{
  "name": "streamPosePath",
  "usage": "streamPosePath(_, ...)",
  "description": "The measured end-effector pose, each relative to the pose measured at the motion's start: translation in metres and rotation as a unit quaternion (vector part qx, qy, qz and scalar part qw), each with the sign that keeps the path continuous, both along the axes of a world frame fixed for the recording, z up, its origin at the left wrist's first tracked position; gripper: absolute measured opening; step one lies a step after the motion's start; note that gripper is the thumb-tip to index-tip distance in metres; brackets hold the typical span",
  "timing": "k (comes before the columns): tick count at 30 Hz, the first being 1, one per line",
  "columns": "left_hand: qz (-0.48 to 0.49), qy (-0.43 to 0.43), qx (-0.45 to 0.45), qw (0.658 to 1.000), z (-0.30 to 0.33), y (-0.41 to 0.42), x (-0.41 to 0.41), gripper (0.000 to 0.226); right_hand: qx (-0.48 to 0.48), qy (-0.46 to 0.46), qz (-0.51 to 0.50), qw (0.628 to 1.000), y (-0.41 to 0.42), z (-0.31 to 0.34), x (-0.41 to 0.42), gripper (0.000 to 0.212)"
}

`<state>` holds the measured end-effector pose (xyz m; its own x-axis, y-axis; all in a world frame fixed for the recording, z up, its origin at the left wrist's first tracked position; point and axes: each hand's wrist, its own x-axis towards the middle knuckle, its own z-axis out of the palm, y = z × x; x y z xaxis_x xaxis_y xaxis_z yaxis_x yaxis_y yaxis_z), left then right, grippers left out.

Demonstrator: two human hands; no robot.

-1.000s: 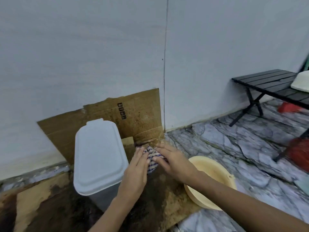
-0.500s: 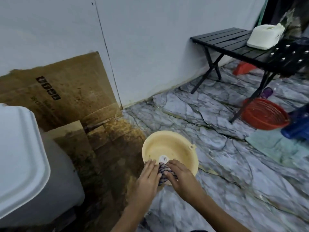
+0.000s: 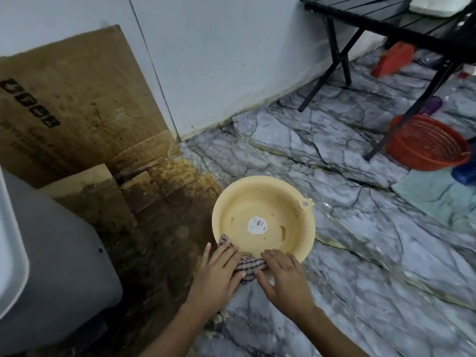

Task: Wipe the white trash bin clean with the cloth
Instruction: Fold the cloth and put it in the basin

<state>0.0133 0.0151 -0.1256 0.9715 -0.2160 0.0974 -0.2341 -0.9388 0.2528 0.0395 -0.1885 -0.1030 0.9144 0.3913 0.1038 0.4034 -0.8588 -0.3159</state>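
Checked blue-and-white cotton cloth [image 3: 247, 266]: I am seeing it bunched at the near rim of the round pale-yellow plastic basin [image 3: 304, 243], lying partly over that rim, likely there for wetting or wringing between wipes.

Left hand [image 3: 219, 274]: it is pressing down on the cloth's left part, fingers [image 3: 226, 256] lying close together and flat, holding the fabric against the rim.

Right hand [image 3: 286, 279]: it is covering the cloth's right end, fingers [image 3: 273, 256] curled over it; whether they are truly pinching the fabric underneath I cannot tell.

White trash bin with grey body [image 3: 51, 274]: it is standing at the left edge of view, well apart from both hands, its white lid [image 3: 10, 258] only partly showing. It is resting on stained brown cardboard [image 3: 85, 104], which is running up the wall behind, presumably to catch drips. No cloth is touching it, so I am judging the wiping as paused.

Basin, further: sitting on the grey marble-patterned floor [image 3: 334, 305] just beside the cardboard, a white sticker at its bottom; little or no water is showing.

Background: black slatted desk [image 3: 365, 14] and a red plastic basket [image 3: 425, 143], both far from the work.
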Motion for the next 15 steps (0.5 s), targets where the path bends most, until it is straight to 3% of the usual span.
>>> streamPosePath(10, 0.023, 0.037, -0.077, 0.996, 0.009, -0.005, 0.005, 0.057, 0.023, -0.002, -0.009, 1.0, 0.001, 0.009, -0.003, 0.049)
streamPosePath(15, 0.026, 0.055, -0.075, 0.995, 0.017, -0.005, 0.004, 0.06, 0.035, 0.003, -0.017, 0.999, 0.002, 0.015, -0.004, 0.051)
